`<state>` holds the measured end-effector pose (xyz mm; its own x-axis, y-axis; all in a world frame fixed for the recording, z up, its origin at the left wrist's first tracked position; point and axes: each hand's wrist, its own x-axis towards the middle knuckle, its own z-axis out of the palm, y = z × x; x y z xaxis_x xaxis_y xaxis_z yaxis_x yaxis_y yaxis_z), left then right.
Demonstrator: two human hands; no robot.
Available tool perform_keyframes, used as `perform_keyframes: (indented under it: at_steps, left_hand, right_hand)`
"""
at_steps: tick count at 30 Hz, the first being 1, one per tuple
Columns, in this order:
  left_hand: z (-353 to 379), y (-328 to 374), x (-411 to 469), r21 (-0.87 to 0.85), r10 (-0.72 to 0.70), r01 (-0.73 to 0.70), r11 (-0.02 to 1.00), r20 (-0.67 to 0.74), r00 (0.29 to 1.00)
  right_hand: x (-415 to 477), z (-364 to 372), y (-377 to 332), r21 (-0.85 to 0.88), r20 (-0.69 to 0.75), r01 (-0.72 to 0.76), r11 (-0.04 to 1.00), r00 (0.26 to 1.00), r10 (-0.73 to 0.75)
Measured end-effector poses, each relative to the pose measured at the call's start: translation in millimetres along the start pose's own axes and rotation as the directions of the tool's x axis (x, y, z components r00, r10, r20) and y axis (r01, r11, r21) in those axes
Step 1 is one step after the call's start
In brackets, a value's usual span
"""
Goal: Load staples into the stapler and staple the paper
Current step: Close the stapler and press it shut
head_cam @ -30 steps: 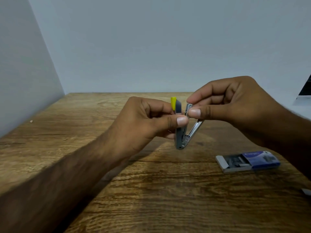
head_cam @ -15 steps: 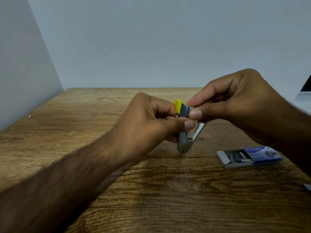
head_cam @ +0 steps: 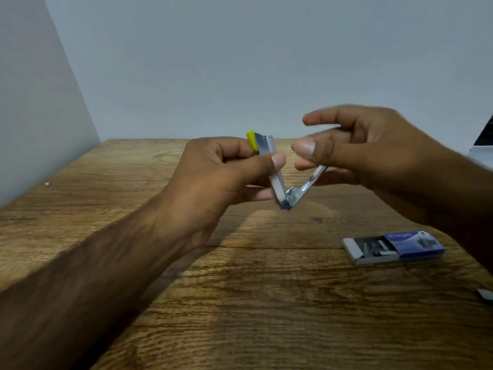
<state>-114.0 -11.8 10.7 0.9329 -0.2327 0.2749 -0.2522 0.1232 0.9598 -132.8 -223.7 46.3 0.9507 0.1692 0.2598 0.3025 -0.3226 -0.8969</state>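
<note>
Stapler (head_cam: 292,195): held above the table (head_cam: 240,316), swung open into a V with the hinge lowest. Of its 2 arms, the yellow-tipped one stands on the left and the bare metal one slants right.
Done: the stapler is opened for loading, as I judge it.
Left to do: I cannot tell whether a strip already sits in the channel. After loading come closing the stapler and stapling the paper (no sheet is plainly in view).
Staple box (head_cam: 394,248): lies on the table to the right, well apart from both hands, with its tray slid out of the blue sleeve.
Left hand (head_cam: 213,177): thumb and curled fingers pinch the yellow-tipped arm.
Right hand (head_cam: 373,150): index finger straight, thumb forward, fingers loosely spread. The metal arm's end runs in among the lower fingers, but blur hides whether they grip it.
</note>
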Motion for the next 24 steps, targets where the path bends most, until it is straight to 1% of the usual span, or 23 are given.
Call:
perform_keyframes:
  at_steps: [2,4,6,9,11,14,16,18,21,23,24]
  left_hand:
    - [-0.9,-1.8,0.4,-0.053,-0.041,0.039,0.998,-0.036,0.999]
    - [0.4,-1.1,0.3,-0.076,-0.065,0.061,0.995,-0.048,0.997]
    - [0.6,0.6,0.9,-0.070,-0.064,0.059,0.996,-0.063,0.996]
    - [-0.9,1.3,1.8,-0.044,-0.043,0.041,0.998,-0.067,0.997]
    - [1.7,0.3,-0.6,-0.027,-0.046,0.045,0.999,-0.038,0.998]
    - [8.3,-1.4,-6.0,-0.036,-0.058,0.058,0.998,0.013,0.998]
    - [9.6,-1.9,-6.8,-0.071,-0.065,0.066,0.995,0.018,0.998]
    - [10.1,-1.7,-6.7,-0.111,-0.079,0.080,0.991,0.017,0.997]
    - [11.2,-1.0,-7.1,-0.160,-0.104,0.101,0.982,-0.009,0.995]
    - [10.7,-1.0,-7.1,-0.158,-0.123,0.118,0.980,-0.026,0.992]
    - [10.2,-1.4,-6.8,-0.140,-0.133,0.127,0.982,-0.035,0.991]
  right_hand:
    - [0.4,2.4,4.6,-0.021,0.008,-0.091,0.996,0.996,0.091]
    - [0.9,4.8,6.3,0.009,0.006,-0.121,0.993,0.993,0.121]
    - [2.5,4.5,5.7,0.097,-0.015,-0.117,0.988,0.993,0.119]
    - [5.1,3.2,6.6,0.242,-0.082,-0.091,0.966,0.990,0.114]
    - [5.1,7.0,8.7,0.318,-0.117,-0.057,0.946,0.988,0.099]
    - [3.8,16.2,11.7,0.398,-0.126,0.009,0.917,0.991,0.045]
    - [3.3,18.6,12.4,0.391,-0.120,0.052,0.919,0.993,-0.005]
    - [1.8,18.2,11.6,0.365,-0.099,0.064,0.929,0.995,-0.029]
    - [-0.9,17.5,9.4,0.284,0.004,0.054,0.957,0.998,-0.057]
    - [-3.8,20.7,10.1,0.186,0.106,0.037,0.982,0.993,-0.058]
    - [-5.2,23.9,11.4,0.078,0.138,0.047,0.996,0.989,-0.058]
